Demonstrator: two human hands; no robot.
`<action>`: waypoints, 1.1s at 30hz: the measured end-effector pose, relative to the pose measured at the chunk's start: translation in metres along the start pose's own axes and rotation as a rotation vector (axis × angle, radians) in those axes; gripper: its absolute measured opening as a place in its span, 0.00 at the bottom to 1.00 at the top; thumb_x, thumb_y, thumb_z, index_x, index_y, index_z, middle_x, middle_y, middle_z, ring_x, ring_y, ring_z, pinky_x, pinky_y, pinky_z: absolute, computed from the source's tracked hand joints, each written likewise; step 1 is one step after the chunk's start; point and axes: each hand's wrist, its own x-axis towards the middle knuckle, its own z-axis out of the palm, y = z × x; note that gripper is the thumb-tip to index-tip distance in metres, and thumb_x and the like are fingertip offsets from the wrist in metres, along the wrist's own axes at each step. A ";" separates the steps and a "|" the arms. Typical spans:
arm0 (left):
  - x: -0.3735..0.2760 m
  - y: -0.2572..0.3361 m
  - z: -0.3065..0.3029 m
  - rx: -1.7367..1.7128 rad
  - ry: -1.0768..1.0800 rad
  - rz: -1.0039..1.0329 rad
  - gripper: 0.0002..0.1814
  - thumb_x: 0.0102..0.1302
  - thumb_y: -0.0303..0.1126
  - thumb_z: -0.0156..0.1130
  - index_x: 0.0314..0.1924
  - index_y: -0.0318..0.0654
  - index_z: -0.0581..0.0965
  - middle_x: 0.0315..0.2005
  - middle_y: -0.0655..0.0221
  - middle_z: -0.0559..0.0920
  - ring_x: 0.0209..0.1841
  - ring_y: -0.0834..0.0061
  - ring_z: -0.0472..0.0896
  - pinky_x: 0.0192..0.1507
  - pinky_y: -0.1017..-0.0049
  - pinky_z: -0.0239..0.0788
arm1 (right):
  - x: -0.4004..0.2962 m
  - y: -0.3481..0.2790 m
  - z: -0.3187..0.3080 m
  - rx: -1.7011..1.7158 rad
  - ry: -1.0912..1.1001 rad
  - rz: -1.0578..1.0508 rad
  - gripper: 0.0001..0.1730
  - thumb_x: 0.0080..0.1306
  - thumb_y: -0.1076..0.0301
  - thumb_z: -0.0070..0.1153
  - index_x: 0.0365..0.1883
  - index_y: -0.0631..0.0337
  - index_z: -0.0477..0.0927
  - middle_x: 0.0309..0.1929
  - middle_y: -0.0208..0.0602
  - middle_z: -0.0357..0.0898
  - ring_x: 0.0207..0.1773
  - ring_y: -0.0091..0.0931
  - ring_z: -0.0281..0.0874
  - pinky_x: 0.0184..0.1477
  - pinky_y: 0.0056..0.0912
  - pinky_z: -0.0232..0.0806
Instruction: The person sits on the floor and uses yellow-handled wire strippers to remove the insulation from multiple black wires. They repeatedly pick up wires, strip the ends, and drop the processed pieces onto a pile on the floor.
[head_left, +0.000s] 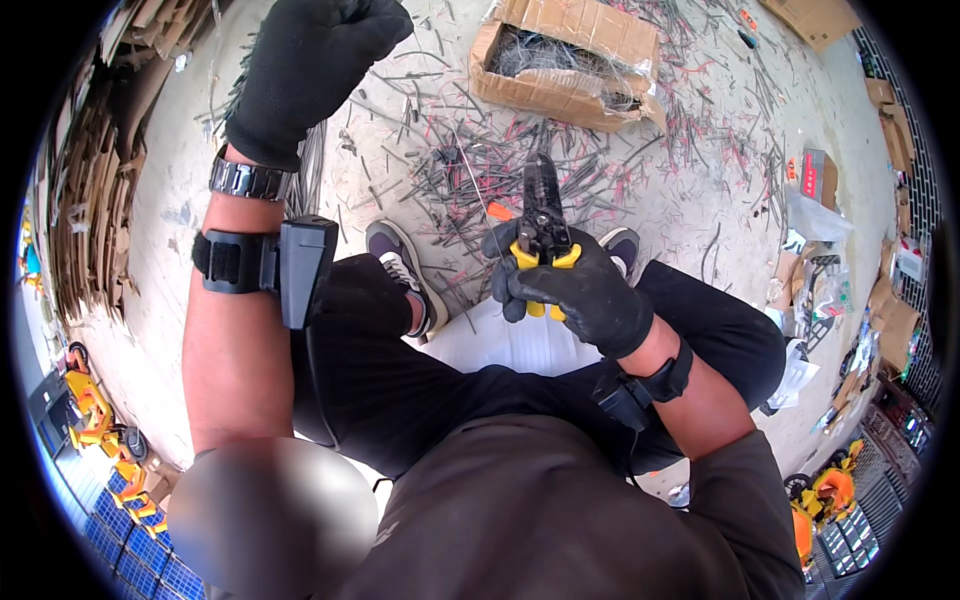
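My right hand (581, 292), in a black glove, grips wire-stripping pliers (546, 217) by their yellow handles, dark jaws pointing away from me over the floor. A thin pale strand (474, 176) runs up from near its fingertips. Farther forward on the left is my gloved left hand (315, 71), its fingers curled. The glove hides whether anything is inside them. Behind that hand and wrist lies a bundle of grey cables (309, 176), with dark ends showing past the glove. Cut cable pieces (457, 169) in black and red litter the floor between my shoes.
An open cardboard box (562, 97) with tangled clear and dark material stands ahead. Flattened cardboard (94, 172) is stacked at left. A white seat (510, 341) is beneath me. An orange piece (500, 211) lies by the pliers; plastic bags (817, 217) lie at right.
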 end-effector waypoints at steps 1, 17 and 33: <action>0.000 0.000 0.000 -0.007 0.000 0.009 0.09 0.69 0.29 0.64 0.44 0.32 0.85 0.34 0.71 0.87 0.38 0.85 0.82 0.43 0.81 0.73 | 0.000 0.001 -0.001 -0.009 -0.014 0.004 0.24 0.64 0.72 0.57 0.60 0.65 0.73 0.35 0.38 0.80 0.34 0.26 0.79 0.41 0.30 0.72; -0.002 0.057 0.026 0.097 0.298 0.254 0.02 0.60 0.23 0.67 0.31 0.32 0.83 0.19 0.68 0.82 0.22 0.82 0.78 0.26 0.78 0.69 | -0.005 0.013 0.004 0.017 -0.091 0.114 0.29 0.61 0.71 0.57 0.61 0.70 0.72 0.30 0.40 0.78 0.31 0.26 0.76 0.37 0.28 0.68; -0.006 0.058 0.021 -0.002 0.284 0.160 0.01 0.61 0.20 0.65 0.33 0.31 0.83 0.21 0.72 0.81 0.24 0.85 0.76 0.27 0.81 0.67 | -0.009 0.007 0.009 0.039 -0.144 0.185 0.23 0.63 0.75 0.54 0.58 0.68 0.74 0.34 0.36 0.78 0.34 0.25 0.75 0.40 0.29 0.70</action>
